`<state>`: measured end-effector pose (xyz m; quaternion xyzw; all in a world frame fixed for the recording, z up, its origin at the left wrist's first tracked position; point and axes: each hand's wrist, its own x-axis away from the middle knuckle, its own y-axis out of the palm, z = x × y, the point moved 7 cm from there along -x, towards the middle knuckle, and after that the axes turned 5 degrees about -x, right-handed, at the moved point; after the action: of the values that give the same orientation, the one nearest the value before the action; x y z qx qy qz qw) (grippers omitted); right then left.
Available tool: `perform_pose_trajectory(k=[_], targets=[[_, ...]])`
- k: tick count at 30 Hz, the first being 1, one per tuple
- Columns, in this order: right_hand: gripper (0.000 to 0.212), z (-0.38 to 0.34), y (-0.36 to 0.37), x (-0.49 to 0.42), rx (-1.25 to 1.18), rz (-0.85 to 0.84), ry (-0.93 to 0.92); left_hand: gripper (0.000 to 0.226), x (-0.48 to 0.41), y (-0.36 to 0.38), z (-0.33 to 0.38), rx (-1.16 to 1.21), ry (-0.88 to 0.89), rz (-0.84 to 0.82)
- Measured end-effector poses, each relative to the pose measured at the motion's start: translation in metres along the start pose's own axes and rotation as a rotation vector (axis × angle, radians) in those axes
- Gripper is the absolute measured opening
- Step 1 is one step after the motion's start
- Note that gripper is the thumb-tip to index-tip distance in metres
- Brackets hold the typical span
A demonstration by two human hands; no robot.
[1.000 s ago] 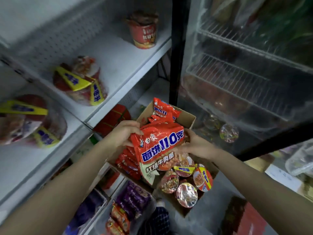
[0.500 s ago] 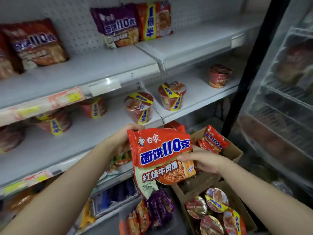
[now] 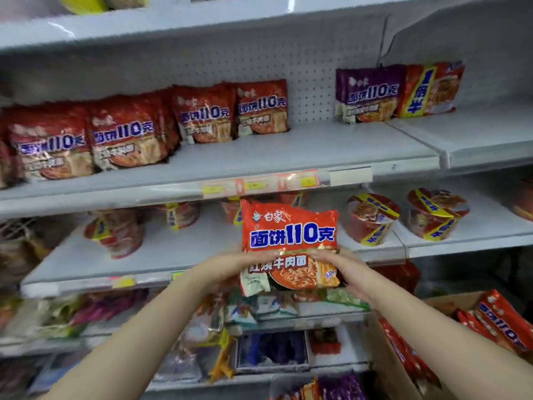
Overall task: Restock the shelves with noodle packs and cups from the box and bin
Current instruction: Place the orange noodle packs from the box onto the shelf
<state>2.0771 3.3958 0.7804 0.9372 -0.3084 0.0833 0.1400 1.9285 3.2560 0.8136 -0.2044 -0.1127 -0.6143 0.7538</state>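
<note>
Left hand: my left hand [image 3: 230,262] pinches the pack's lower left edge.
Noodle pack: red noodle pack [image 3: 290,243], upright before the cup shelf [image 3: 173,255]; likely light, crinkly, brittle inside, so best held by its edges.
Right hand: my right hand [image 3: 343,267] grips the lower right edge.
Box: box [image 3: 432,306] at right holds more.

You are looking at four red noodle packs [image 3: 132,131] standing on the upper shelf [image 3: 288,157], plus one purple pack [image 3: 369,93] and one red-and-yellow pack [image 3: 429,88]. Your two hands [image 3: 230,265] are holding one red pack [image 3: 290,243]. At least five noodle cups [image 3: 372,217] are sitting below.
</note>
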Motion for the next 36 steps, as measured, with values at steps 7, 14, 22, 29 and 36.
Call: perform_pose_trajectory(k=[7,14,22,29,36], targets=[[0.108,-0.033,0.147,-0.053,0.147,-0.159,-0.04,0.071,0.067,-0.146,0.009,-0.123,0.207,0.187],[0.066,-0.124,0.23,-0.071,0.39,-0.215,-0.247,0.069,0.108,-0.238,0.058,-0.131,0.381,0.223],[0.04,-0.208,0.23,-0.121,0.422,-0.006,-0.438,0.06,0.056,-0.299,0.122,-0.223,0.495,0.333],[0.055,-0.227,0.202,-0.185,0.54,0.042,-0.493,0.061,-0.008,-0.324,0.143,-0.332,0.485,0.414],[0.07,-0.229,0.175,-0.261,0.826,0.055,-0.525,0.07,-0.075,-0.338,0.146,-0.38,0.448,0.588]])
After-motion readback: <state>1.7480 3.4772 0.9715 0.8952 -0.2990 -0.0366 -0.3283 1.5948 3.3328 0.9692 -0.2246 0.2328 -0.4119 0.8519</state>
